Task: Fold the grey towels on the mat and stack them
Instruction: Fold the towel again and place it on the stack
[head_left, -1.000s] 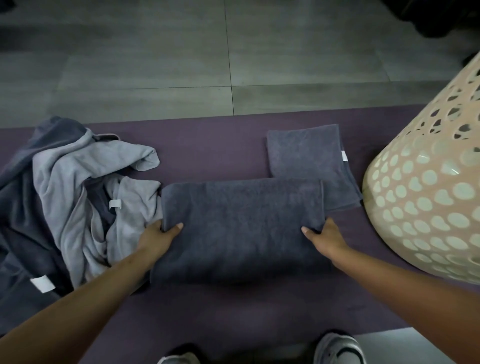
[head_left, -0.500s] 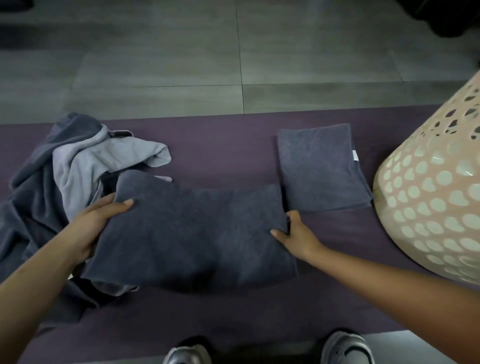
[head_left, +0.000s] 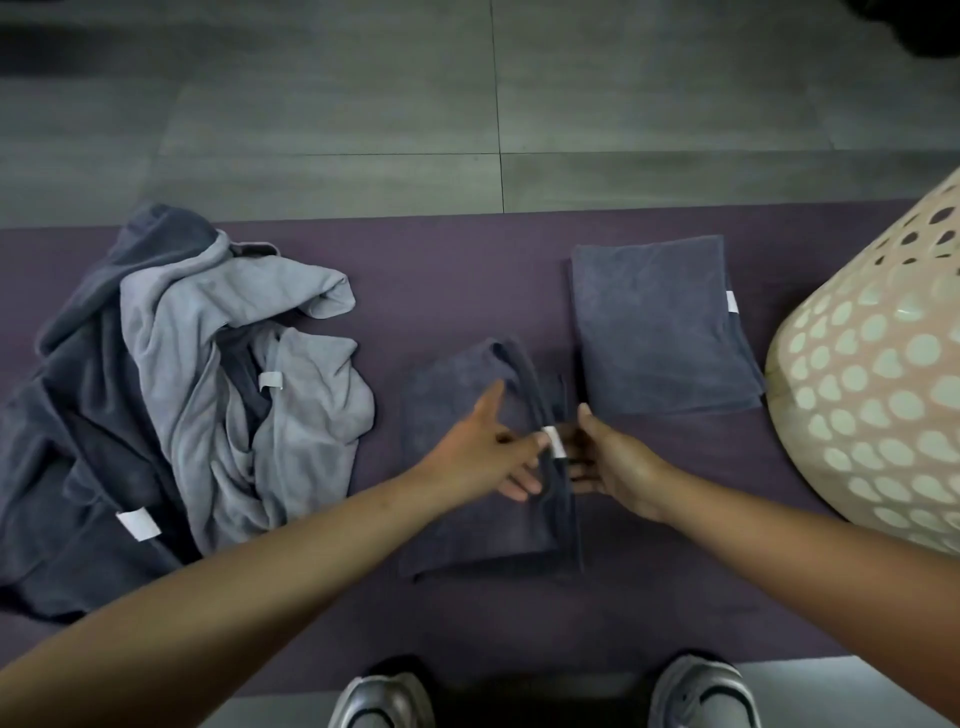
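Note:
A dark grey towel (head_left: 467, 525), folded into a narrow rectangle, lies on the purple mat (head_left: 457, 291) in front of me. My left hand (head_left: 493, 452) rests on its top layer and pinches the right edge near a white tag. On the other side of that edge, my right hand (head_left: 613, 462) grips the same layers. A folded dark grey towel (head_left: 660, 322) lies flat just beyond, to the right. A heap of unfolded dark and light grey towels (head_left: 171, 389) sits at the left of the mat.
A cream laundry basket (head_left: 883, 374) with round holes stands at the right edge of the mat, close to the folded towel. Grey floor tiles (head_left: 363, 104) lie beyond the mat. My two shoes (head_left: 696, 691) show at the bottom.
My left hand has carried the towel's left end over to the right, folding it in half onto the right end. Both hands now meet at the right edge.

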